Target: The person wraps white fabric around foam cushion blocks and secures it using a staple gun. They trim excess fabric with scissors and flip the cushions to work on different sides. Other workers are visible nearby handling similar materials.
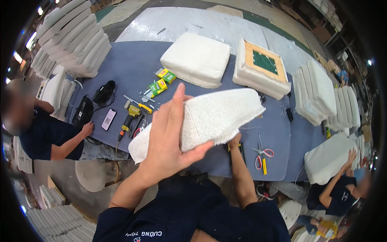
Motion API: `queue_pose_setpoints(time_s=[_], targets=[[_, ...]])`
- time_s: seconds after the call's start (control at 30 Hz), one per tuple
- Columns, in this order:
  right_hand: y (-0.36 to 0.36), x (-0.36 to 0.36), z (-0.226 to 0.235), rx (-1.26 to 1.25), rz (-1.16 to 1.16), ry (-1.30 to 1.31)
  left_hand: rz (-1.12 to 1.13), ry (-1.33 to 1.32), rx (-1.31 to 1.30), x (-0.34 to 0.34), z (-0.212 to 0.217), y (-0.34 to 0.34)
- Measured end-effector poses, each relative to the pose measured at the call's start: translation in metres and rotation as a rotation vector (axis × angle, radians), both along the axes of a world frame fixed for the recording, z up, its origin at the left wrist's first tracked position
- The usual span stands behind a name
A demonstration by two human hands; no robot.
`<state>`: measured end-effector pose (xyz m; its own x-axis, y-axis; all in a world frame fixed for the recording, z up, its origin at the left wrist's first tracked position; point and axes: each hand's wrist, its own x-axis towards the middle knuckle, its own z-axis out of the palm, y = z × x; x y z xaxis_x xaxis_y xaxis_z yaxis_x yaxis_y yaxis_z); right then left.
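Observation:
A white fabric-covered cushion [219,113] is tipped up on edge in front of me, its ribbed fabric border facing right and down. My left hand [167,137] holds it from the left, palm against the fabric, with the thumb along the lower edge and the fingers pointing up. Just beyond the cushion's lower right edge is my right hand [234,141], fingers bent and partly hidden by the cushion. Yellow and black parts show beside it, but what it grips is unclear. Red-handled scissors [264,153] and a yellow-handled tool [264,166] lie to its right.
On the blue-grey table [133,60] lie a yellow staple gun [130,117], a screwdriver [143,107], staple boxes [156,87] and a phone [108,119]. Two cushions [197,58] [262,66] sit at the back. Cushion stacks [74,38] and co-workers [52,133] flank both sides.

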<state>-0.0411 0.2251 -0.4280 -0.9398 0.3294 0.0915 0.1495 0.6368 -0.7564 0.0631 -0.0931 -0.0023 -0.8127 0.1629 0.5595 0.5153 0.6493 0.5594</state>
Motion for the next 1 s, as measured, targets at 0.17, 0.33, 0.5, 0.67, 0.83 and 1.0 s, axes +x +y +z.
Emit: queue_pose_setpoints(time_s=[0.17,0.33,0.5,0.67,0.83,1.0], targets=[[0.035,-0.01,0.205,-0.817,-0.43,0.353,0.028,0.037,0.007,0.01,0.0,0.006],[-0.005,0.053,0.406,-0.728,0.302,0.514,0.0,0.044,0.001,0.013,0.004,0.023],[-0.084,0.081,0.471,-0.436,0.703,0.27,-0.008,0.035,0.041,0.016,0.002,0.035],[-0.093,0.068,0.481,-0.342,0.767,0.057,-0.019,0.087,0.047,0.015,-0.002,0.046],[-0.09,0.068,0.486,-0.389,0.766,-0.01,-0.022,0.084,0.033,0.016,0.003,0.049],[-0.088,0.066,0.486,-0.346,0.771,-0.011,-0.035,0.08,0.007,0.018,0.003,0.049]])
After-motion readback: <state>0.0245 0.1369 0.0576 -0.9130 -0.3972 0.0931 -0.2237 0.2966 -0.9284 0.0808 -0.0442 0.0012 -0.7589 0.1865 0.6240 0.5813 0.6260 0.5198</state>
